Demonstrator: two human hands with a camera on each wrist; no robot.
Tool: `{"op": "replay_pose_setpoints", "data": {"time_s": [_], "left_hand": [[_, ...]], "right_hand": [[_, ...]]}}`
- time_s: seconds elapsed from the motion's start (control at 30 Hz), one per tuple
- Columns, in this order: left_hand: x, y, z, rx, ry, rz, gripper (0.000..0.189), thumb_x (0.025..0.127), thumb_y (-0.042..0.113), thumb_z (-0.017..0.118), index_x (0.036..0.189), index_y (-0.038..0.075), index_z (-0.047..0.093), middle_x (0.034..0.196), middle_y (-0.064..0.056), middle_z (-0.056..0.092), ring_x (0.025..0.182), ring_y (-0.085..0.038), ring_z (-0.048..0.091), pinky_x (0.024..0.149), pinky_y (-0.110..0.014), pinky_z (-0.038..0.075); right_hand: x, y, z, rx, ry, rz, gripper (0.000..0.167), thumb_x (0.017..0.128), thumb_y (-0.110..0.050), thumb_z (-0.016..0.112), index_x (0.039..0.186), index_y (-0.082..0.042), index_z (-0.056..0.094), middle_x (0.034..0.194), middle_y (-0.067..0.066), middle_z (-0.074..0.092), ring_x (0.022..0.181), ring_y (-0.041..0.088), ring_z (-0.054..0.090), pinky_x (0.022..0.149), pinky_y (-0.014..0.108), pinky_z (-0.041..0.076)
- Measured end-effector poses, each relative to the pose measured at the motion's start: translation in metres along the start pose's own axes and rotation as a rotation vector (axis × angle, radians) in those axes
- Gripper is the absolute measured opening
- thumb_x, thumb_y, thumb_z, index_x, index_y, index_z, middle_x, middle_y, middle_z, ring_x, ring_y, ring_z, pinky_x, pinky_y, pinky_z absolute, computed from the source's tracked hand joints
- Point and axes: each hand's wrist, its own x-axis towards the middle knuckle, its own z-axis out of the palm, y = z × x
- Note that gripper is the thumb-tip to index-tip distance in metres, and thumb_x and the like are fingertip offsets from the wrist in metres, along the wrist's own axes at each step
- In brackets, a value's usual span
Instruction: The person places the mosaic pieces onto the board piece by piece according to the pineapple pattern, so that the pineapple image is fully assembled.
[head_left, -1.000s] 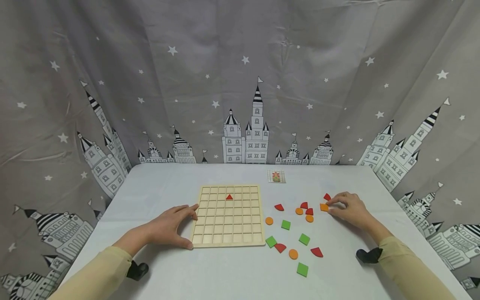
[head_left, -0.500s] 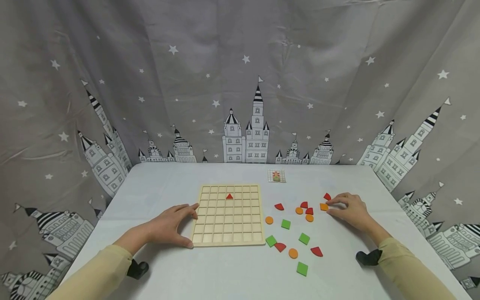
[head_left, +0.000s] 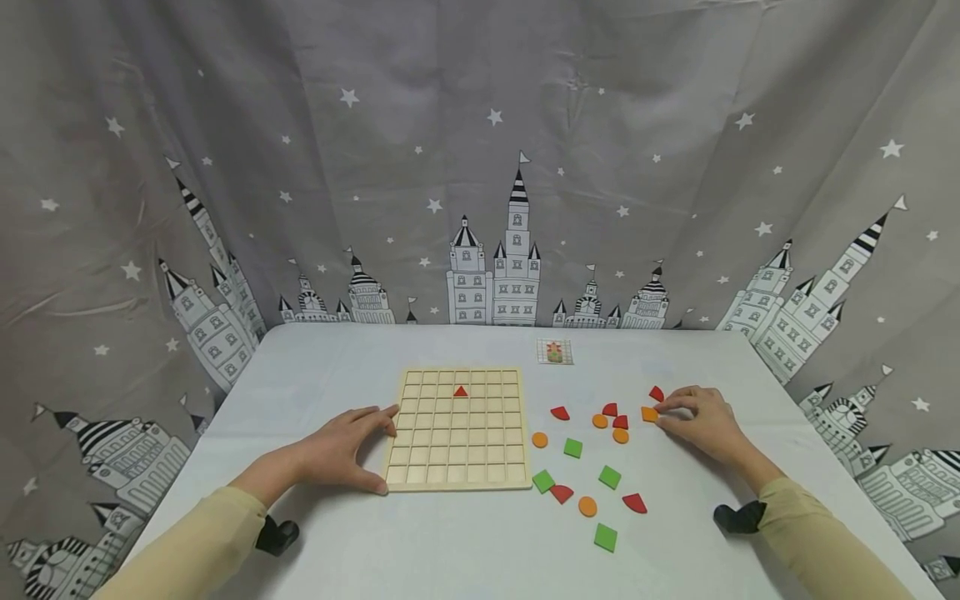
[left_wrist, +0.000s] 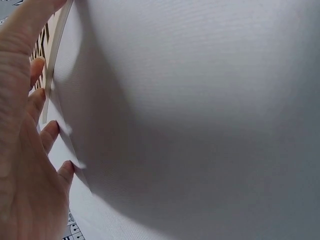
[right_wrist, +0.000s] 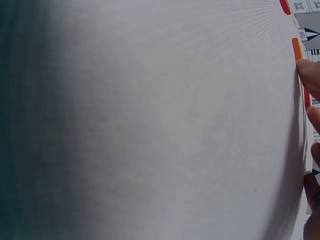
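The wooden grid board (head_left: 457,488) lies flat on the white table, with a red triangle (head_left: 461,392) in a cell of its upper part. My left hand (head_left: 341,450) is spread along the board's left side, thumb at the lower left corner and fingertips at the edge. In the left wrist view, the fingers (left_wrist: 37,102) reach along that wooden edge. At the far right, my right hand (head_left: 699,421) pinches an orange square (head_left: 648,414) by its right side, thumb and index fingertip together at it. A red quarter-circle piece (head_left: 657,393) lies just beyond those fingertips.
Between board and right hand lie scattered green squares (head_left: 573,448), orange discs (head_left: 587,506) and red quarter-circle pieces (head_left: 634,503). A small picture card (head_left: 554,352) lies behind the board near the table's back edge. A grey castle-print curtain (head_left: 480,167) hangs behind.
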Motion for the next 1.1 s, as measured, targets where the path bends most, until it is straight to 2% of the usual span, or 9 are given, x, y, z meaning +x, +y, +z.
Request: {"op": "replay_pose_setpoints", "data": {"time_s": [0.1, 0.37, 0.57, 0.7, 0.83, 1.1], "left_hand": [[0.000, -0.001, 0.001, -0.002, 0.007, 0.007, 0.075, 0.069, 0.065, 0.086, 0.124, 0.025, 0.055, 0.164, -0.008, 0.035, 0.144, -0.046, 0.033, 0.111, -0.070, 0.031], [0.003, -0.004, 0.004, 0.008, -0.034, -0.046, 0.077, 0.067, 0.073, 0.082, 0.125, 0.029, 0.054, 0.167, -0.001, 0.030, 0.150, -0.041, 0.027, 0.117, -0.067, 0.025], [0.002, -0.002, 0.001, -0.015, -0.038, -0.014, 0.075, 0.069, 0.068, 0.084, 0.124, 0.024, 0.055, 0.166, -0.007, 0.031, 0.151, -0.044, 0.023, 0.119, -0.068, 0.017], [0.001, 0.000, -0.001, -0.021, -0.036, 0.010, 0.075, 0.071, 0.066, 0.084, 0.123, 0.022, 0.055, 0.165, -0.010, 0.032, 0.150, -0.045, 0.024, 0.120, -0.068, 0.015], [0.001, -0.001, -0.001, -0.015, -0.031, 0.017, 0.075, 0.070, 0.067, 0.084, 0.123, 0.022, 0.055, 0.165, -0.009, 0.033, 0.150, -0.045, 0.026, 0.119, -0.068, 0.017], [0.002, -0.003, 0.001, -0.020, -0.033, -0.001, 0.074, 0.070, 0.066, 0.085, 0.123, 0.023, 0.054, 0.165, -0.007, 0.032, 0.151, -0.043, 0.025, 0.120, -0.067, 0.016]], "right_hand": [[0.000, 0.000, 0.000, -0.031, 0.014, -0.031, 0.025, 0.091, -0.029, 0.078, 0.109, -0.012, 0.078, 0.128, 0.020, 0.059, 0.129, 0.046, 0.036, 0.103, 0.072, 0.033], [0.001, 0.001, 0.000, -0.047, 0.036, -0.098, 0.018, 0.089, -0.022, 0.079, 0.102, -0.010, 0.078, 0.123, 0.018, 0.061, 0.128, 0.043, 0.040, 0.106, 0.069, 0.036], [0.003, -0.008, -0.003, -0.032, 0.045, -0.128, 0.016, 0.088, -0.019, 0.081, 0.099, -0.009, 0.078, 0.122, 0.018, 0.061, 0.127, 0.042, 0.039, 0.106, 0.067, 0.035], [0.007, -0.027, -0.006, 0.002, 0.059, -0.191, 0.016, 0.088, -0.018, 0.081, 0.100, -0.008, 0.077, 0.123, 0.018, 0.062, 0.125, 0.042, 0.040, 0.104, 0.066, 0.036], [0.016, -0.052, -0.002, 0.047, 0.036, -0.221, 0.016, 0.090, -0.021, 0.079, 0.102, -0.011, 0.078, 0.125, 0.014, 0.063, 0.127, 0.038, 0.039, 0.103, 0.063, 0.041], [0.037, -0.116, 0.025, 0.115, -0.035, -0.254, 0.014, 0.089, -0.025, 0.080, 0.101, -0.019, 0.079, 0.127, 0.005, 0.062, 0.131, 0.030, 0.038, 0.110, 0.060, 0.037]]}}
